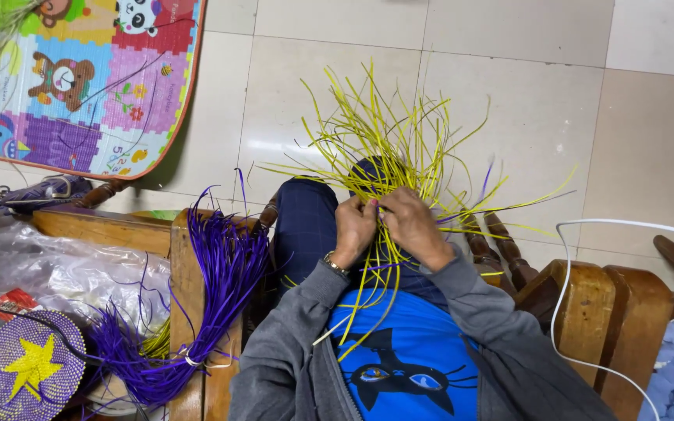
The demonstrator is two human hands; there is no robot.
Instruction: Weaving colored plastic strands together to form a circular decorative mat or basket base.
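Yellow strips (384, 148) fan out over the person's lap, above the tiled floor (509, 78). Left hand (355, 226) and right hand (413, 224) meet at the centre of the bundle, fingers curled and pinching strands. Purple strips (220, 288), tied, hang over the left wooden armrest (185, 257). Woven purple disc with a yellow star (31, 365) lower left.

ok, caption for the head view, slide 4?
Both hands, left hand and right hand, work yellow strips over the lap; purple strip bundle lies on the wooden armrest.
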